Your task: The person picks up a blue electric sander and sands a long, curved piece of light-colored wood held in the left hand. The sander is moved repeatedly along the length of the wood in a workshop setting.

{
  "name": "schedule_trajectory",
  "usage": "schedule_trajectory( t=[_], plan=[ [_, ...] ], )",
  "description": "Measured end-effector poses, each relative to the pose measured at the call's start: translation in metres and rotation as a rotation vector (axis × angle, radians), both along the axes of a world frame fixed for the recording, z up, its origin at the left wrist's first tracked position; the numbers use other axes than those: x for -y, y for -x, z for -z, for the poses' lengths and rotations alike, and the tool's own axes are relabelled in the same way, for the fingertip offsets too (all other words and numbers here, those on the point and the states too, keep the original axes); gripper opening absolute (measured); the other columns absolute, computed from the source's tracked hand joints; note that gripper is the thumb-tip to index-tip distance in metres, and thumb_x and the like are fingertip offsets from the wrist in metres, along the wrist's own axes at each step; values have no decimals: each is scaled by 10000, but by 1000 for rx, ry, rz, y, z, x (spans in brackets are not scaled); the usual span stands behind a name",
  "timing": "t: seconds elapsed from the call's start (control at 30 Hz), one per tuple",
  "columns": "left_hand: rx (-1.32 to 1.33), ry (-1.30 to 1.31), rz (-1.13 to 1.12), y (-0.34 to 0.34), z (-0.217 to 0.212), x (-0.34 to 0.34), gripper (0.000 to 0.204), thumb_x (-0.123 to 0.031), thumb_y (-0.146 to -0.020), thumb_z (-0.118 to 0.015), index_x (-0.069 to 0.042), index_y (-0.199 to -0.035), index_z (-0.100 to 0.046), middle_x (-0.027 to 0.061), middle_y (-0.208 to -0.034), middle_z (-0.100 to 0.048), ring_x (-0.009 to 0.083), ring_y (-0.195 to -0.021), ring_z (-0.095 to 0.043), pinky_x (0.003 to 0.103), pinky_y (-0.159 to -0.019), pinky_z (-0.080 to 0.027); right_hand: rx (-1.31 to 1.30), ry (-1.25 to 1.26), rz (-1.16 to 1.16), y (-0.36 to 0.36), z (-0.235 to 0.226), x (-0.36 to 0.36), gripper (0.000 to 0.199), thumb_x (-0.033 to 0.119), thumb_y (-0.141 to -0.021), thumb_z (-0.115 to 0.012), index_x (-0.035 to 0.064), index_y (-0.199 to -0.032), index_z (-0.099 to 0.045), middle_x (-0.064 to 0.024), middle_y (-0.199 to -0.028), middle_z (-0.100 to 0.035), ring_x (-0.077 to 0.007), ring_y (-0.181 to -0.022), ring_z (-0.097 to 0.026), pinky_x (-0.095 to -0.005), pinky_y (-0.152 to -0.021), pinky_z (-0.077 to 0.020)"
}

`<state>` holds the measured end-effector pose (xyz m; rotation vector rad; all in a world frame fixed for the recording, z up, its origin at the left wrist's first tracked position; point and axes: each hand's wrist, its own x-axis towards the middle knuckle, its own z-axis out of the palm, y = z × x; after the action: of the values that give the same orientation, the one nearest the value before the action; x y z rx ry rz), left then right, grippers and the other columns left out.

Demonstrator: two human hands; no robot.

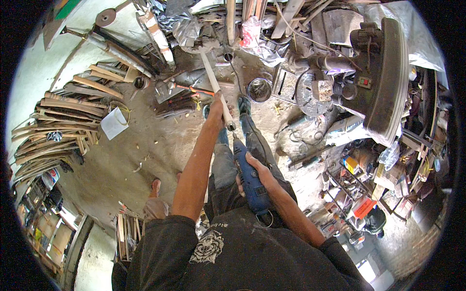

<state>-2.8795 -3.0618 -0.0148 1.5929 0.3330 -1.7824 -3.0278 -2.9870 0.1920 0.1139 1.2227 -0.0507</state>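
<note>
- Floor point(107, 165), wood point(65, 114) along its left edge;
- right fingers point(256, 166) closed round blue tool point(251, 181);
- left fingers point(218, 107) gripping rod point(209, 72) beyond; long axis in line with tool, near end at its tip point(234, 135).

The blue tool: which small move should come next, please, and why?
Perhaps steady the rod with the left hand and align the blue tool with the rod's near end: the right hand grips the tool, its tip pointing there; whether they touch is unclear.
</note>
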Motion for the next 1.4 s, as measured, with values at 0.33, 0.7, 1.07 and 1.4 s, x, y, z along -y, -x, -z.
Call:
schedule_trajectory(
  t=[0.33, 0.7, 1.07, 1.4],
  plan=[
    [10, -39, 15, 2, 3, 1, 565, -592, -843, -462, -58, -1025, -442, 79, -715, -451, 208, -526, -518, 380, -506, -505, 34, 26, 12, 1, -1, 1, 474, 537, -889, -449, 70, -968, -468, -104, -638, -586, -188, -478, -597, -297, -408, -501],
    [-9, 0, -10, 3, 1, 4, 561, -611, -833, -464, -73, -992, -469, 53, -689, -428, 194, -516, -491, 375, -477, -477, 56, -7, 50, 5, 3, -2, 479, 547, -886, -442, 80, -986, -478, -110, -657, -590, -196, -480, -592, -312, -418, -503],
    [22, 14, -43, 6, 2, 3, 548, -605, -841, -452, -77, -988, -467, 62, -702, -443, 189, -514, -491, 353, -474, -478, 16, -6, 22, 5, -3, 1, 473, 528, -885, -462, 63, -967, -481, -101, -649, -589, -194, -473, -592, -307, -408, -504],
    [14, 28, -29, 4, 5, 1, 516, -598, -851, -438, -93, -953, -475, 54, -692, -459, 177, -506, -482, 344, -469, -469, 19, -19, 55, 5, -4, 0, 481, 533, -883, -463, 57, -950, -489, -105, -637, -579, -194, -470, -585, -308, -407, -499]
  ],
)
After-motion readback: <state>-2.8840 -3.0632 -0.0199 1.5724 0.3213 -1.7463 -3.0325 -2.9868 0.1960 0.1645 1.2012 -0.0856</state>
